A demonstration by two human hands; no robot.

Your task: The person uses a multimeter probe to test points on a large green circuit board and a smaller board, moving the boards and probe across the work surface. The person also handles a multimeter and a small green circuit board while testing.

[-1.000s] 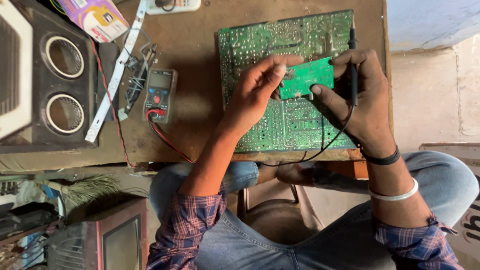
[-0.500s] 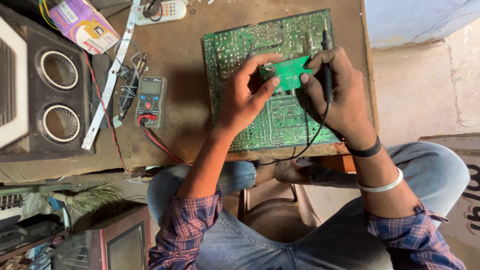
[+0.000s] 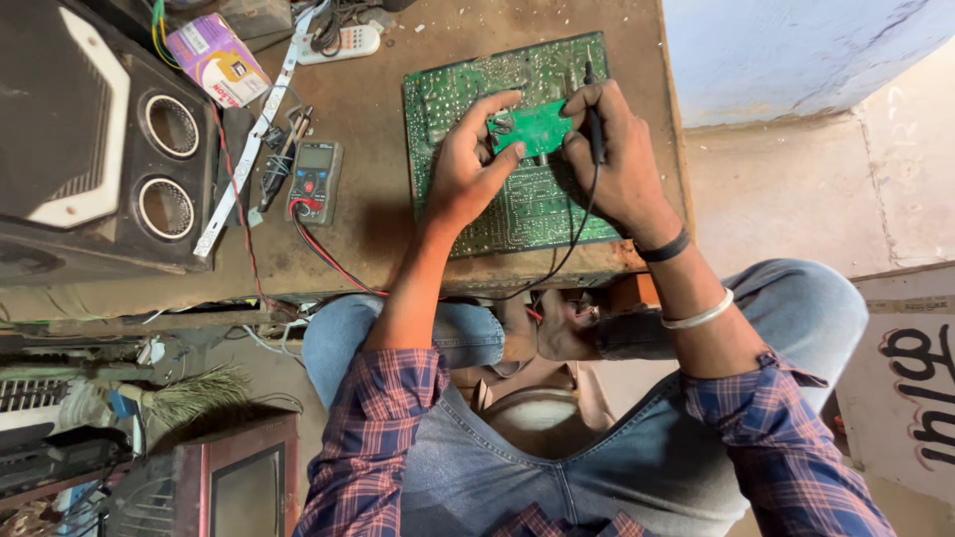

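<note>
Fingers (image 3: pixel 497 109) of both hands pinched around the small green board (image 3: pixel 532 127) (black probe (image 3: pixel 594 119) alongside, right).

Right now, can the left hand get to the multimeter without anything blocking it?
Probably yes. The multimeter lies on bare tabletop to the side of the left hand, nothing standing between. But that hand is holding the small green board, so it would need to let go first.
</note>
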